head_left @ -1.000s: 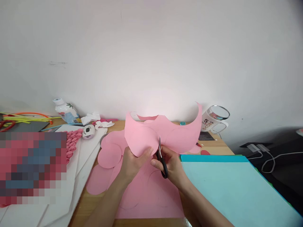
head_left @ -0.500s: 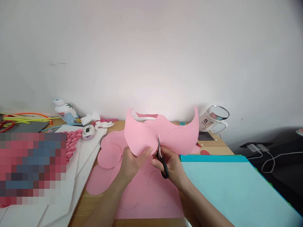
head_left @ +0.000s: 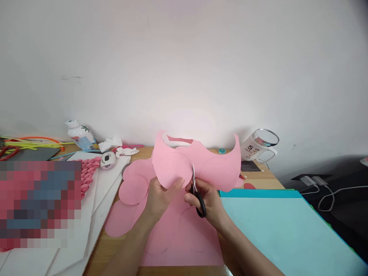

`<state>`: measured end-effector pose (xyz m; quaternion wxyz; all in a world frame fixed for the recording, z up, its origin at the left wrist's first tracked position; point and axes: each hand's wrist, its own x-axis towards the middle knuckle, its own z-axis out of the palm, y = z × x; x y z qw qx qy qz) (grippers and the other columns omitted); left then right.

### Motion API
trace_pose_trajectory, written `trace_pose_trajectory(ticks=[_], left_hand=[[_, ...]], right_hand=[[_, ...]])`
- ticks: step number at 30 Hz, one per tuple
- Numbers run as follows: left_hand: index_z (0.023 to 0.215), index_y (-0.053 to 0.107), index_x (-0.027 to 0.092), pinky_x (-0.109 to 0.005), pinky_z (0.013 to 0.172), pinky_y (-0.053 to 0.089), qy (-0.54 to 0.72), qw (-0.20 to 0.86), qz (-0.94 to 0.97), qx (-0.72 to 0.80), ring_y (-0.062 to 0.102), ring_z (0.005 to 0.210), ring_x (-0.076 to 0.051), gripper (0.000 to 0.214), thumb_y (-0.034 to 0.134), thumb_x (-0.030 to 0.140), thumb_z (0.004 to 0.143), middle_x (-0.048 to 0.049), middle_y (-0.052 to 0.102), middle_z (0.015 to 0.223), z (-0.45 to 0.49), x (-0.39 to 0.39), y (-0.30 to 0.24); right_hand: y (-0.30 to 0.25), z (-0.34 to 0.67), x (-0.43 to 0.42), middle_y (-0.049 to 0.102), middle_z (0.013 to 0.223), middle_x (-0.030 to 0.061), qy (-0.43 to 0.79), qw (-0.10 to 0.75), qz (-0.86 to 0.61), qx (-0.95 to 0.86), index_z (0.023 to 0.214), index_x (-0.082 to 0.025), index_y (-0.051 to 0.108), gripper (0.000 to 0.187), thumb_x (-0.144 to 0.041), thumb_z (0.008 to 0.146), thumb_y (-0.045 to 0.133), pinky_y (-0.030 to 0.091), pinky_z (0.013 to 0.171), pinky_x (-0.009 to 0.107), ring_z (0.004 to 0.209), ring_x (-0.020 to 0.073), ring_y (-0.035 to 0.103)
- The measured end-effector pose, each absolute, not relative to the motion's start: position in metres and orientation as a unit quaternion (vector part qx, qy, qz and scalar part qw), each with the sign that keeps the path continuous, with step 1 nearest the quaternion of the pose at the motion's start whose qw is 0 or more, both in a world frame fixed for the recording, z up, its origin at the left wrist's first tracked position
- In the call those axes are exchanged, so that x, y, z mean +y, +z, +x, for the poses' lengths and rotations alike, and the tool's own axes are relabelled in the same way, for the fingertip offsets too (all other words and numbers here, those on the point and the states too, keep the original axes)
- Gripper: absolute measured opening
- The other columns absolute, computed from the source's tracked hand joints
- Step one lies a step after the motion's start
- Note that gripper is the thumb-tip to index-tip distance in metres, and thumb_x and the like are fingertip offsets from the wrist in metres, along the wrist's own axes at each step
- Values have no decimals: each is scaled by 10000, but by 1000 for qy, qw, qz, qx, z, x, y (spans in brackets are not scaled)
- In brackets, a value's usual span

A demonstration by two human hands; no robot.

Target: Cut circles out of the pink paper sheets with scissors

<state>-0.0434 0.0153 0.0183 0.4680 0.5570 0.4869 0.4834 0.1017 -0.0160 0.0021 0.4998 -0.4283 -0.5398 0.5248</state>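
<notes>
My left hand (head_left: 161, 199) pinches the lower edge of a pink paper sheet (head_left: 212, 168) held up over the table, with pencilled circles and cut-out gaps in it. My right hand (head_left: 208, 201) grips black-handled scissors (head_left: 197, 195); their blades point up into the sheet's lower edge, just right of my left thumb. Flat beneath both hands lies another pink sheet (head_left: 184, 237). Several cut pink paper circles (head_left: 132, 189) lie to the left of it.
A light blue paper stack (head_left: 281, 230) lies at right, a white mug (head_left: 258, 147) behind it. At left are white boards (head_left: 94, 214), a small punch (head_left: 107, 160), a white bottle (head_left: 79, 134), crumpled tissue and coloured pipe cleaners (head_left: 31, 143). Cables lie on a dark surface at far right.
The held pink sheet has turned slightly, its right tip dropping lower and inward. Both hands and the scissors stay almost in place.
</notes>
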Motion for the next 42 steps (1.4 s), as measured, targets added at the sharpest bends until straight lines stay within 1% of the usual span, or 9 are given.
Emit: trace_pose_trajectory(ticks=[5,11,18,23,28,31,34,37,42], left_hand=[[580,559,146,-220,505,408,483,466,566,479,462,556,-115,268,666,373,674,24,488,543,-44,16,18],[555,503,159,-210,480,365,492,474,551,479,417,542,-103,263,694,321,635,42,433,531,-44,16,16],[528,455,169,-208,461,329,501,470,552,471,375,523,-92,286,681,292,654,48,397,517,-44,16,16],[526,456,171,-207,469,346,504,471,552,468,392,526,-95,294,686,299,657,49,412,515,-45,16,15],[518,471,167,-205,476,342,504,468,549,474,392,519,-91,304,683,327,666,56,415,504,-44,17,15],[554,537,156,-213,502,369,505,474,545,473,426,543,-103,263,678,340,678,45,466,521,-44,17,15],[599,589,146,-222,541,405,513,481,537,465,477,579,-118,233,683,343,679,27,532,555,-43,17,15],[622,605,140,-224,566,428,521,478,532,467,516,610,-130,221,695,336,673,13,575,591,-43,16,14],[576,604,137,-219,529,438,517,460,529,491,545,581,-139,276,662,375,703,-4,592,557,-42,15,16]], right_hand=[[5,100,-15,404,520,-67,521,497,-441,-536,698,-190,507,277,-399,731,685,312,445,218,477,89,347],[7,100,-17,415,511,-65,524,493,-442,-535,671,-188,495,293,-411,732,675,322,434,211,472,87,357],[5,101,-18,441,503,-58,520,490,-443,-542,662,-188,497,287,-407,744,664,340,432,215,467,93,384],[7,100,-18,444,500,-56,516,489,-449,-542,652,-192,492,296,-417,738,665,340,433,221,462,98,393],[6,99,-17,440,492,-56,514,492,-449,-540,636,-187,497,274,-377,744,663,336,432,216,460,93,390],[4,99,-16,439,487,-57,514,494,-448,-540,632,-187,498,275,-376,743,665,335,428,216,455,93,391],[3,99,-16,445,483,-55,514,493,-448,-540,635,-189,499,302,-420,739,664,339,425,221,448,97,399],[3,98,-17,448,476,-51,512,488,-456,-540,635,-192,499,327,-457,738,659,336,424,227,443,100,396],[5,95,-20,439,488,-50,519,487,-454,-536,639,-189,508,329,-460,740,663,332,440,229,459,101,390]])
